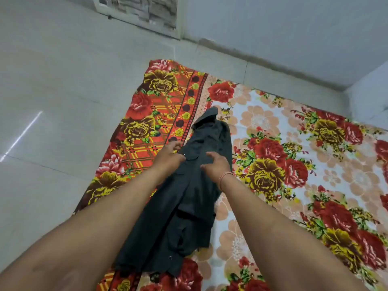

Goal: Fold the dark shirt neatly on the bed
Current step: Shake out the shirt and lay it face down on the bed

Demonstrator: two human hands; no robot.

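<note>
The dark shirt [184, 202] lies as a long narrow bundle on the flowered bedsheet [294, 156], running from near the bottom of the view up to a crumpled collar end. My left hand [170, 154] lies at the shirt's left edge, fingers stretched out over the sheet's red border. My right hand [216, 164] hovers or rests over the middle of the shirt with fingers loosely spread; a thin bangle circles that wrist. Neither hand visibly grips the cloth. Flapped pockets show on the shirt's front.
The bed is low, with pale floor tiles [52, 122] to its left. A grey wall [273, 34] runs behind, and a white-framed panel [142, 13] stands at the top left. A second wall corner [371, 97] rises at the right.
</note>
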